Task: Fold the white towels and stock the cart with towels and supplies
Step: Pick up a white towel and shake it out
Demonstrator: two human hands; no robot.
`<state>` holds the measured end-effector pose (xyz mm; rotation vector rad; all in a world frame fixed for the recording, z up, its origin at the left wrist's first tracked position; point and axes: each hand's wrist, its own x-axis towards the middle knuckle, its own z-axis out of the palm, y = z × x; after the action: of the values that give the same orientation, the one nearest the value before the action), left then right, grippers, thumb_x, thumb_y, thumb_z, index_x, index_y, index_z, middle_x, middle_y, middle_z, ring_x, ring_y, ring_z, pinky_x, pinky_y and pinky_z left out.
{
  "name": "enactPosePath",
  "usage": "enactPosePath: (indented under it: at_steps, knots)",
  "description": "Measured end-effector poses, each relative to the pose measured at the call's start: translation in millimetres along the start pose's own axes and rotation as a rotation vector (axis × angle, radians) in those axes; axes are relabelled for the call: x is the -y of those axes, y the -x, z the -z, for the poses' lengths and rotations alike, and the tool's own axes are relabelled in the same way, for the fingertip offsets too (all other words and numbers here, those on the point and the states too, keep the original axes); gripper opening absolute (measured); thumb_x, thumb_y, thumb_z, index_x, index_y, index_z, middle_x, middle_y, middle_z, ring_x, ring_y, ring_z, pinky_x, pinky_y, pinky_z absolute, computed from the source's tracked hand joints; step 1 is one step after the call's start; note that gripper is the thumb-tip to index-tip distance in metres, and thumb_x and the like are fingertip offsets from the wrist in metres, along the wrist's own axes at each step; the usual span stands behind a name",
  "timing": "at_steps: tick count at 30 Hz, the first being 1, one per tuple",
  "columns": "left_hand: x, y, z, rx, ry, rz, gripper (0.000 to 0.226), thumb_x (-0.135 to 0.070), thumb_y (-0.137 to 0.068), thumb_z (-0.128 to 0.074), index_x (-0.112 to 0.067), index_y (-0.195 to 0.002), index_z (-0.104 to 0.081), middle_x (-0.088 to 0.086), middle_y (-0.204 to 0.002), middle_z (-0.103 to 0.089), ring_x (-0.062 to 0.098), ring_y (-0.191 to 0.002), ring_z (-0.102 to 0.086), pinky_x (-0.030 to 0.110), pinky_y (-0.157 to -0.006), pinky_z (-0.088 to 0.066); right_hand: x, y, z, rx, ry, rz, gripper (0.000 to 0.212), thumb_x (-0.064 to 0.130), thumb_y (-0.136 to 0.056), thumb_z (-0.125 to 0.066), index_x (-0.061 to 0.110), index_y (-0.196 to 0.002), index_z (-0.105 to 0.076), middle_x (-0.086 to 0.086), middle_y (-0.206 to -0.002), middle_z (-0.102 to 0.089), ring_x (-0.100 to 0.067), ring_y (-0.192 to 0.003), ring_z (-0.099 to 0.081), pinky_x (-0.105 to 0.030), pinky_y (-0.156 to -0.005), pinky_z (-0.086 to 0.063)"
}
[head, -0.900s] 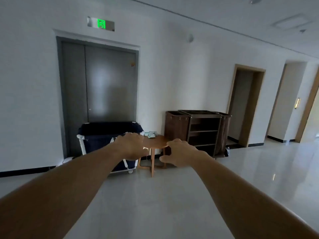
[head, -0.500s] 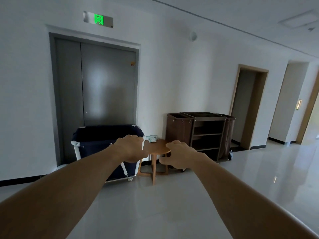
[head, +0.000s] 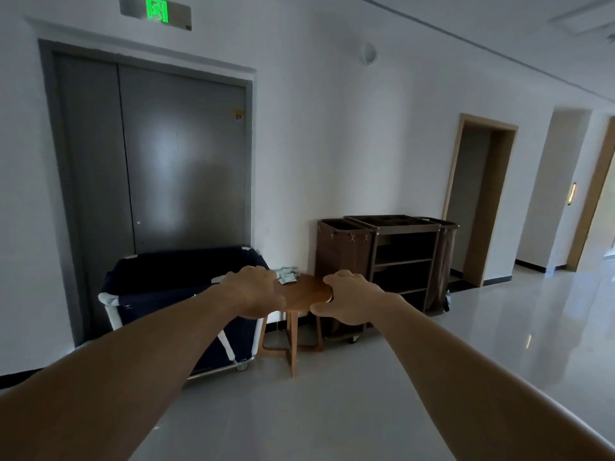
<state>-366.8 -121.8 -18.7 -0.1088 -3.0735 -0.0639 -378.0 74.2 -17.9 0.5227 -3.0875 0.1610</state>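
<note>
Facing the distant cart [head: 404, 230] with left hand [head: 254, 291] and right hand [head: 351, 302] fingers loosely curled, empty, you are at the approach step; next, reach the laundry bin [head: 159, 284]

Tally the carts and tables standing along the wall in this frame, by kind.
Carts on wheels: 2, the navy laundry cart and the brown shelf cart
Round wooden table: 1
Total: 3
The pale packets on the table are too small to count.
</note>
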Motion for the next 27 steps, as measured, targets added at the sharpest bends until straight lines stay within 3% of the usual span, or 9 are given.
enactPosePath:
  at_steps: [5, 8, 10, 12, 15, 18, 27]
  knots:
    - [3.6, -91.9, -0.7, -0.026, -0.029, 0.036, 0.061, -0.050, -0.094, -0.046, -0.018, -0.146, -0.039, 0.004, -0.145, -0.045, 0.024, -0.128, -0.045, 0.044, -0.105, -0.039, -36.9, -89.4, 10.9, 0.009, -0.064, 0.037, 0.082, 0.065, -0.083, -0.052, 0.020, -0.150, -0.034, -0.007, -0.148, -0.037, -0.031, -0.133, -0.041, -0.051, -0.108, -0.039]
    - [2.5, -145.1, -2.5, -0.039, -0.043, 0.057, 0.063, -0.050, -0.095, -0.045, -0.017, -0.148, -0.037, 0.004, -0.150, -0.041, 0.024, -0.135, -0.041, 0.045, -0.109, -0.036, -62.7, -143.9, 11.8, -0.018, -0.065, 0.064, 0.071, 0.065, -0.087, -0.053, 0.021, -0.142, -0.043, -0.006, -0.140, -0.043, -0.030, -0.127, -0.045, -0.049, -0.104, -0.042]
    - [4.7, -177.5, -7.1, -0.021, -0.039, 0.052, 0.057, -0.050, -0.095, -0.045, -0.017, -0.142, -0.042, 0.004, -0.143, -0.046, 0.023, -0.128, -0.045, 0.044, -0.106, -0.039, -75.0, -180.2, 9.1, -0.015, -0.078, 0.068, 0.069, 0.067, -0.085, -0.052, 0.023, -0.138, -0.046, -0.005, -0.136, -0.045, -0.030, -0.126, -0.046, -0.051, -0.103, -0.042]
    - [12.1, -208.4, -12.6, -0.005, -0.048, 0.051, 0.051, -0.048, -0.094, -0.047, -0.017, -0.134, -0.047, 0.004, -0.137, -0.050, 0.023, -0.122, -0.048, 0.044, -0.104, -0.041, -80.9, -213.7, 5.9, 0.009, -0.095, 0.072, 0.077, 0.070, -0.081, -0.050, 0.026, -0.144, -0.042, -0.004, -0.139, -0.043, -0.030, -0.128, -0.044, -0.052, -0.104, -0.041]
    - [32.1, -261.2, -19.6, -0.010, -0.064, 0.061, 0.061, -0.049, -0.096, -0.045, -0.016, -0.147, -0.038, 0.005, -0.152, -0.039, 0.025, -0.139, -0.037, 0.046, -0.112, -0.033, -85.3, -272.0, -1.6, 0.005, -0.094, 0.089, 0.075, 0.068, -0.086, -0.051, 0.028, -0.148, -0.037, -0.004, -0.144, -0.040, -0.030, -0.131, -0.042, -0.051, -0.106, -0.040]
    - [58.4, -316.5, -25.8, -0.023, -0.067, 0.059, 0.065, -0.050, -0.097, -0.044, -0.015, -0.151, -0.032, 0.006, -0.157, -0.033, 0.026, -0.144, -0.031, 0.047, -0.114, -0.029, -81.5, -335.3, -8.0, -0.008, -0.059, 0.099, 0.071, 0.064, -0.090, -0.051, 0.022, -0.146, -0.038, -0.006, -0.145, -0.040, -0.031, -0.131, -0.042, -0.048, -0.104, -0.041]
    - [157.3, -486.6, -32.1, -0.022, 0.023, 0.071, 0.060, -0.048, -0.094, -0.049, -0.018, -0.145, -0.039, 0.004, -0.149, -0.043, 0.024, -0.132, -0.044, 0.043, -0.108, -0.037, -65.9, -513.6, -8.4, -0.022, -0.007, 0.059, 0.077, 0.062, -0.092, -0.052, 0.019, -0.152, -0.030, -0.008, -0.156, -0.031, -0.032, -0.141, -0.034, -0.053, -0.113, -0.033]
